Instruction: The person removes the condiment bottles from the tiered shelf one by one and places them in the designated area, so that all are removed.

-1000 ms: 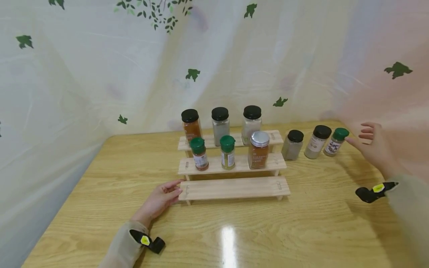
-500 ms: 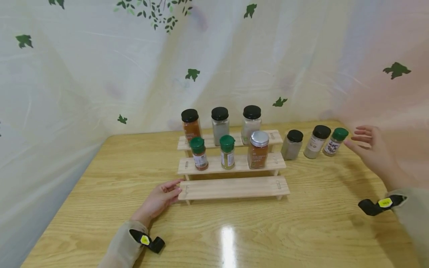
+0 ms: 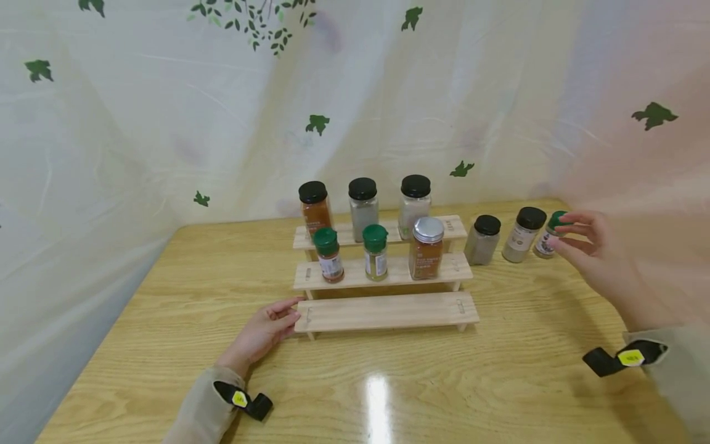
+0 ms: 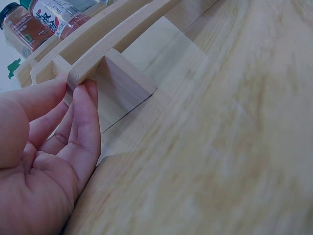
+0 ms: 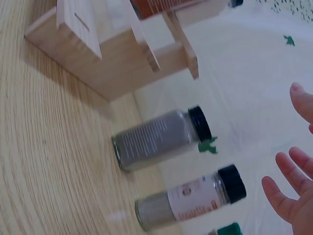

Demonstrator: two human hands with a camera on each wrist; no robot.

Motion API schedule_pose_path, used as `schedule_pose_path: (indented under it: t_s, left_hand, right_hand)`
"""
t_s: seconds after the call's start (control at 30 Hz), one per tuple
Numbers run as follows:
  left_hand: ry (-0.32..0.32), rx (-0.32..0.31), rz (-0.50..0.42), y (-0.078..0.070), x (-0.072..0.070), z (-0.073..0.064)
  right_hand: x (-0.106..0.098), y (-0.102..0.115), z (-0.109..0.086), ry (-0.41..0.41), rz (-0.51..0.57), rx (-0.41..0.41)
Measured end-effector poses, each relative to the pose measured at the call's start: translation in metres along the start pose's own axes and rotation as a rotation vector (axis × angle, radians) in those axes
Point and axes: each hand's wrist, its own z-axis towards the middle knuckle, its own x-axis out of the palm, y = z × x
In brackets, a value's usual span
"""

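Observation:
A three-step wooden spice rack (image 3: 388,313) stands on the table. My left hand (image 3: 263,333) pinches the left end of its lowest step; in the left wrist view the thumb and fingers (image 4: 85,112) hold the plank's edge. On the right, my right hand (image 3: 604,268) is raised with fingers spread, in front of a small green-capped spice jar (image 3: 543,245) and partly covering it. The right wrist view shows these fingers apart from the jars, nothing held. Beside that jar stand a black-capped shaker with a pale label (image 3: 519,237) and a black-capped square jar (image 3: 484,243).
Three black-capped jars, one being the orange jar (image 3: 316,216), stand on the top step. The middle step bears two green-capped jars, such as the left one (image 3: 331,265), and a silver-capped jar (image 3: 426,258). A leaf-patterned curtain (image 3: 388,111) hangs behind the table (image 3: 194,277).
My right hand has moved left from beside the green-capped jar and now overlaps it in the head view. The left hand stays on the rack; the jars have not moved.

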Motion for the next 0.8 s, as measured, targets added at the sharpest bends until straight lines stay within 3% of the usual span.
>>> schedule_pose_path:
  t_s: [0.3,0.8]
  left_hand:
    - [0.005,0.009,0.011,0.002,-0.002,0.0]
    - [0.033,0.033,-0.016,0.003,-0.003,-0.002]
  right_hand:
    - [0.026,0.015,0.0,0.069,-0.038,-0.093]
    - [0.076,0.041,0.004,0.136,0.046,-0.104]
